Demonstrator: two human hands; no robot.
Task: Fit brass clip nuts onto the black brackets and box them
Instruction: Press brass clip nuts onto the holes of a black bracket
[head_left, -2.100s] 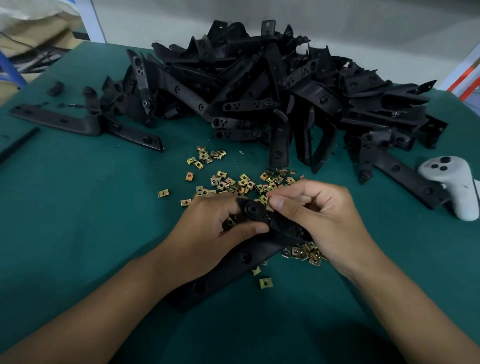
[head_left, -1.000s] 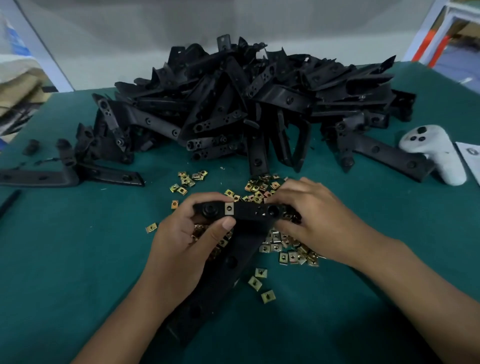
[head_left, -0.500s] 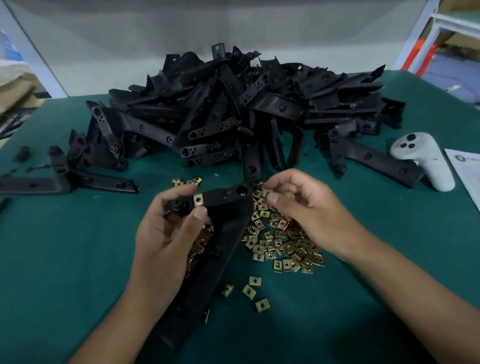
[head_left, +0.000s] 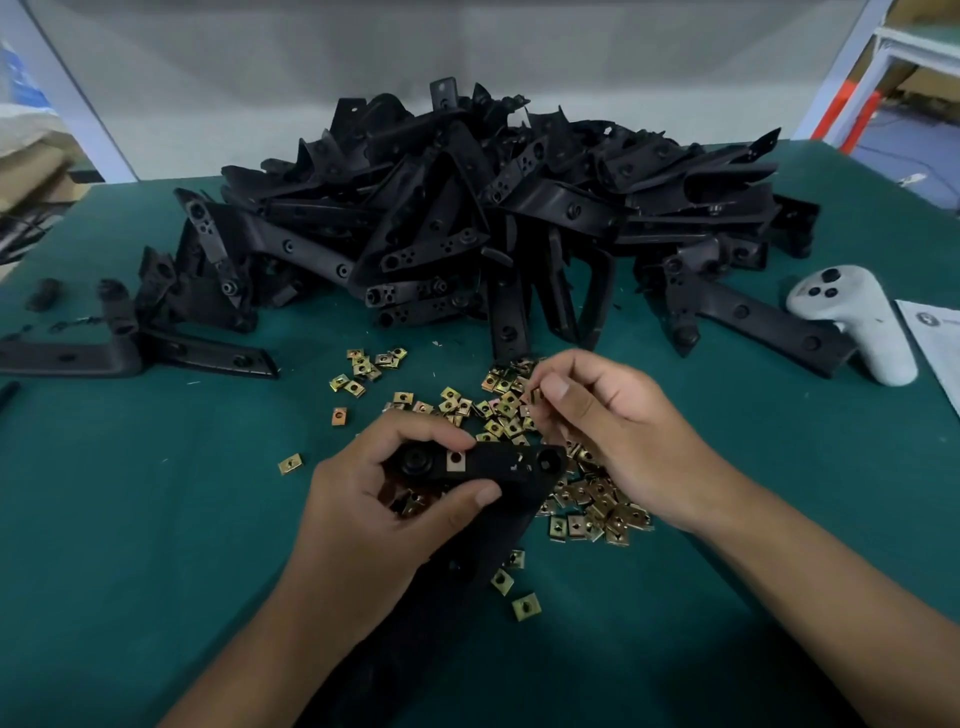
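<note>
My left forearm hides the lower end of the bracket (head_left: 498, 467), and what my right fingertips pinch above the loose nuts (head_left: 587, 499) is too small to identify with certainty, though it appears to be a nut. My left hand (head_left: 384, 499) grips the bracket's upper end over the green table (head_left: 130, 519), thumb below, fingers curled over the top, beside one fitted nut (head_left: 455, 460). My right hand (head_left: 613, 426) is curled, thumb meeting forefinger, in front of the bracket pile (head_left: 493, 223).

Bracket pile (head_left: 493, 218) behind scattered clip nuts (head_left: 519, 410); controller (head_left: 857, 322) right of pile, on table (head_left: 130, 493).
</note>
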